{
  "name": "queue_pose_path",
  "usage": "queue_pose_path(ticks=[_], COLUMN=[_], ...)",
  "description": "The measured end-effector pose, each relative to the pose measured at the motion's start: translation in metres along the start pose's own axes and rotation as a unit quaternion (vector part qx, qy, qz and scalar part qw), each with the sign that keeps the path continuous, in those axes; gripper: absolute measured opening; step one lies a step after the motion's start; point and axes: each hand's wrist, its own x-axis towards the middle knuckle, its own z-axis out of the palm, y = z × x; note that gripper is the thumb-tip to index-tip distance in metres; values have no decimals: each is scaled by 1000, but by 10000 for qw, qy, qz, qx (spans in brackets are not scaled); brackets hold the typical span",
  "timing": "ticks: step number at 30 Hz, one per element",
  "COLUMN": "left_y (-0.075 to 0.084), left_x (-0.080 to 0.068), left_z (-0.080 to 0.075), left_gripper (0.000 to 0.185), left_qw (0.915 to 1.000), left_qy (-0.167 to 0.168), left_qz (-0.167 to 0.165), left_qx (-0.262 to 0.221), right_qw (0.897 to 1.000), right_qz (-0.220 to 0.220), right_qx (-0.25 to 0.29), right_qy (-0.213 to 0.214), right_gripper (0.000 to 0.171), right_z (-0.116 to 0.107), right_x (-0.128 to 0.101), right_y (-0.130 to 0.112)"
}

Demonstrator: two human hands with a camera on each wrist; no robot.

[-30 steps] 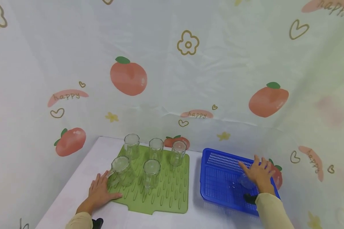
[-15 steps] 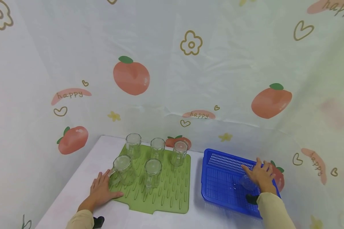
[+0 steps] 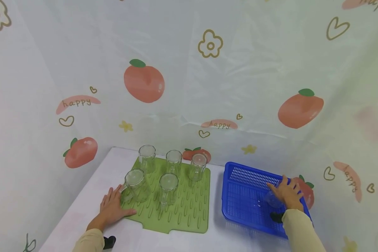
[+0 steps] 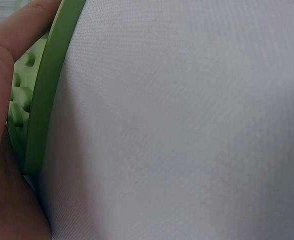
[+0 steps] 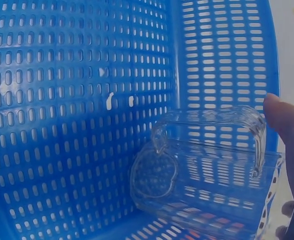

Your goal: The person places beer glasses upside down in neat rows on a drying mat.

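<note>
My left hand (image 3: 112, 206) lies flat on the white table, fingers straight, thumb on the near left corner of the green ribbed mat (image 3: 189, 210). The left wrist view shows that mat's edge (image 4: 47, 100) against my palm (image 4: 4, 150). Several clear glass mugs stand upside down on the mat; the nearest to that hand is one (image 3: 135, 184) with its handle toward my fingers. My right hand (image 3: 287, 194) is inside the blue perforated basket (image 3: 242, 206), curled over a clear glass mug (image 3: 272, 200). That mug (image 5: 207, 175) lies on its side, handle up, with my thumb (image 5: 287, 120) beside the handle.
A curtain printed with peaches hangs close behind the table and along both sides. The basket wall (image 5: 222, 55) rises just beyond the lying mug. A strip of bare tabletop (image 3: 215, 210) runs between mat and basket. The table's front edge lies near my sleeves.
Only the head view has shifted a little; both hands stay where they were, and the glass mugs have not moved.
</note>
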Motion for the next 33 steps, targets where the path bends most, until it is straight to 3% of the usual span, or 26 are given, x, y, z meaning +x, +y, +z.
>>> queue_pose_path(ticks=[5,17,33], left_y=[1,1,-4], left_x=[2,0,0], left_z=[1,2,4], left_gripper=[130,127,128], left_qw=[9999,9999,9996], left_qy=[-122,34,259], left_qz=[-82,-25,127], left_qx=[88,111,-41], right_qw=[10000,9997,9997], right_qz=[2,175,196], right_qx=[-1,-133,160], right_qy=[-77,71,-24], right_gripper=[114,77,75], right_z=[-1,4,3], right_x=[-2,-1,-7], right_y=[0,-6,-9])
